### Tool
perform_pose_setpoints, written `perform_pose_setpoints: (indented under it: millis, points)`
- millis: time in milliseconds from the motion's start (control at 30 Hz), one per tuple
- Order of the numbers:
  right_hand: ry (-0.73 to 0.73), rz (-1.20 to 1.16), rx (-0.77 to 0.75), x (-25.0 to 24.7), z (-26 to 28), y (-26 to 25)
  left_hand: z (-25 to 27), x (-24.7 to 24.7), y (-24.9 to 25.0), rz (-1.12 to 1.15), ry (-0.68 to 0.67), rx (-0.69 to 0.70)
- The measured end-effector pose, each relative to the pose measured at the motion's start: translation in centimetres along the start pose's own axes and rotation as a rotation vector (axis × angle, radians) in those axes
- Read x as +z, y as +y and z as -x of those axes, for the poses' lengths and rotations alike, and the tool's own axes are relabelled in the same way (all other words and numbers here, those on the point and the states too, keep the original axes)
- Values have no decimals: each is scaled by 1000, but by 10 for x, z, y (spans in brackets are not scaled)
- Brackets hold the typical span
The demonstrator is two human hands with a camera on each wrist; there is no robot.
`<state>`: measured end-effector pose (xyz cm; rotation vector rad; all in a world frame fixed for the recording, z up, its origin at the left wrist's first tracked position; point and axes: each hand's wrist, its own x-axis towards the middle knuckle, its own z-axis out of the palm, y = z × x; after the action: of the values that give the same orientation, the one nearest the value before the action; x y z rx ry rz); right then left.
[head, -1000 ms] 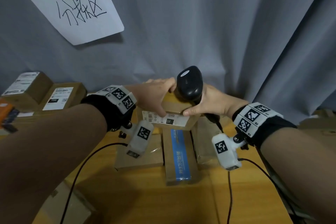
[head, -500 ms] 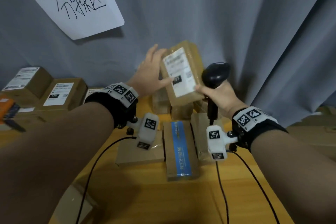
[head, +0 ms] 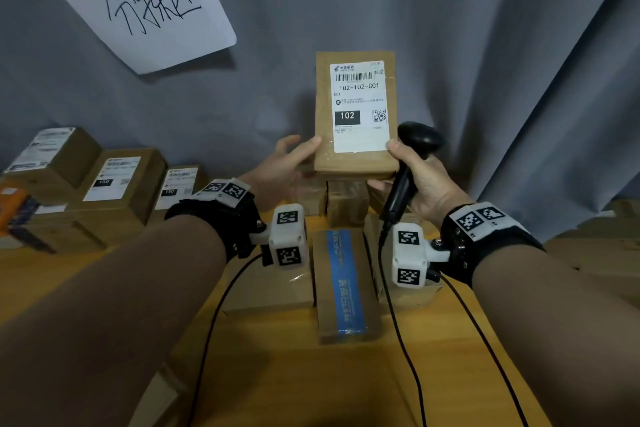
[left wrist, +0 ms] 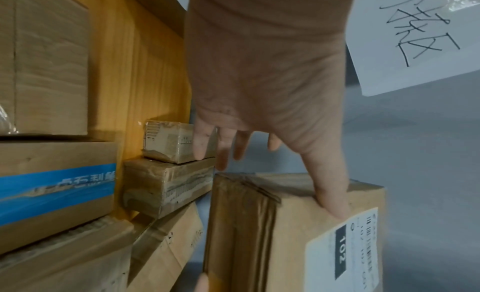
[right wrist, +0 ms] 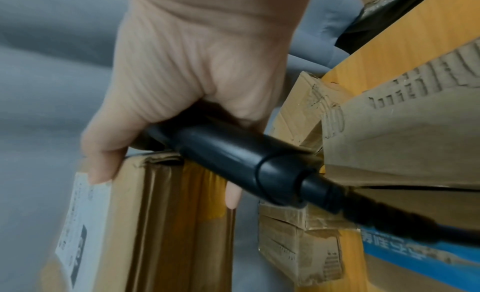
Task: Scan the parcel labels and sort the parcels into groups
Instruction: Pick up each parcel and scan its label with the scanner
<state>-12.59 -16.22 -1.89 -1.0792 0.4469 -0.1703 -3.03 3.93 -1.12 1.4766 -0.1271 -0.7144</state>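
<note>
held parcel (head: 356, 114): a brown carton raised upright above the desk (head: 263, 350), white label (head: 360, 107) facing the head camera, reading 102-102-c01 with a black block marked 102.

left hand (head: 280, 170): thumb (left wrist: 330, 193) pressed on the carton's front face at its lower left corner, touching the label's edge; the other fingers (left wrist: 205, 144) are spread and nearly straight behind the carton, and contact there cannot be confirmed.

right hand (head: 415, 180): palm and fingers curled round the handle of a black scanner (head: 415, 146), its head just right of the carton. the thumb (right wrist: 103, 164) of the same hand presses on the label's lower right corner, and one fingertip (right wrist: 232, 195) lies against the carton's bottom edge.

below the hands: loose cartons lie on the desk, among them one with a blue tape strip (head: 343, 284) and two small ones (head: 346, 201) directly under the held parcel.

well left of the left hand: a row of labelled cartons (head: 117, 180), two showing 150.

a handwritten paper sheet (head: 145, 0) hangs on the grey curtain (head: 485, 45) above.
</note>
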Motion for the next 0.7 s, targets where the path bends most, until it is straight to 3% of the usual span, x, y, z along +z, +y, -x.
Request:
perform_pose_setpoints:
  millis: [167,333,500,633,700]
  points:
    - [-71,76,55,-1,0,-4,-3,1,8,-48,-2,-3]
    - [-100,172,96,-12,0,-5,0,-4,14,-220,-71,-95]
    - [154,729,15,-21,-9,0,0,-14,5,-328,8,-134]
    - [68,896,61,-2,-4,-15,-5,-22,-21,-345,90,-181]
    - [-36,856,41,12,3,-21,-6,-18,-29,-312,112,-171]
